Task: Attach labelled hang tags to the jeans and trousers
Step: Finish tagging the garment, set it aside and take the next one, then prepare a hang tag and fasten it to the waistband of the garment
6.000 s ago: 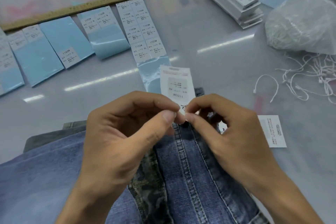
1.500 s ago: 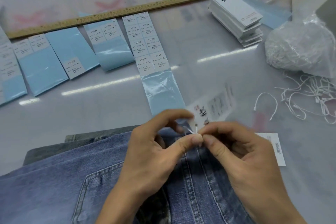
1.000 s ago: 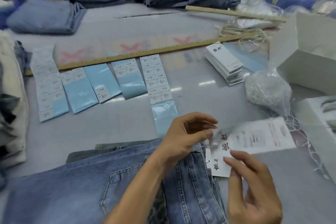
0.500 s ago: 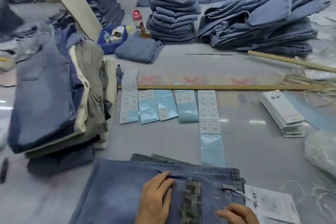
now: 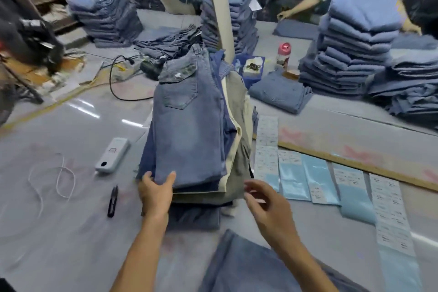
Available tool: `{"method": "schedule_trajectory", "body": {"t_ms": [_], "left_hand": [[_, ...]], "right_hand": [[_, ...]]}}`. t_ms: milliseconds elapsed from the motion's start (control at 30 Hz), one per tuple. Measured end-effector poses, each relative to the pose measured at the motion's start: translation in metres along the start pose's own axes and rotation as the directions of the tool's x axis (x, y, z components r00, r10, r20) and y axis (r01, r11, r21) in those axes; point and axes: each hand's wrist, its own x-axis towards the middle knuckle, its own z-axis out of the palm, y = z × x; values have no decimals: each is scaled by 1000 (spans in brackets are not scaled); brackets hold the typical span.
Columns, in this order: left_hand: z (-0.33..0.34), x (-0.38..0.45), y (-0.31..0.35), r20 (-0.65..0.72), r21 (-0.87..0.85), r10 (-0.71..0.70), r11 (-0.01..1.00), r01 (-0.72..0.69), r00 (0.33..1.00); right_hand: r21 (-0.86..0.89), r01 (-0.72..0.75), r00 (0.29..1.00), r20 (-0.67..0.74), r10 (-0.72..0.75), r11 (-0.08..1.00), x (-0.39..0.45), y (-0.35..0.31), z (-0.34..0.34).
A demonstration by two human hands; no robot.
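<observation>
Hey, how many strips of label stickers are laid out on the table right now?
5, side by side along the wooden ruler, right of the trouser pile: first, second, third, fourth, fifth. The pile may hide more.

A grey table (image 5: pixel 71 232) fills the frame. At centre a pile of folded jeans and trousers (image 5: pixel 192 140) lies on it; left of that, thread snips (image 5: pixel 112 201), a white loop of cord (image 5: pixel 59 178) and a pale remote-like device (image 5: pixel 112 155). Label strips (image 5: pixel 320 180) and a wooden ruler (image 5: pixel 355 163) lie on the right.

Left hand (image 5: pixel 156 193) grips near edge of top jeans (image 5: pixel 189 125) on folded stack (image 5: pixel 233 166). Right hand (image 5: pixel 265 206) hovers just beside stack, fingers loose. Label strips (image 5: pixel 294 178) on table (image 5: pixel 71 232), snips (image 5: pixel 112 201) left.
</observation>
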Motion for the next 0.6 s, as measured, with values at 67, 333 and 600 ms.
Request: {"method": "schedule_trajectory", "body": {"t_ms": [67, 333, 600], "left_hand": [[2, 12, -8, 45, -69, -34, 997, 37, 998], [-13, 33, -4, 324, -396, -90, 891, 222, 942], [-50, -16, 19, 743, -426, 39, 797, 427, 668]], "right_hand": [[142, -220, 972, 111, 205, 965, 33, -19, 53], [-283, -120, 947, -322, 24, 952, 63, -33, 108], [780, -426, 758, 31, 651, 459, 36, -44, 85]]}}
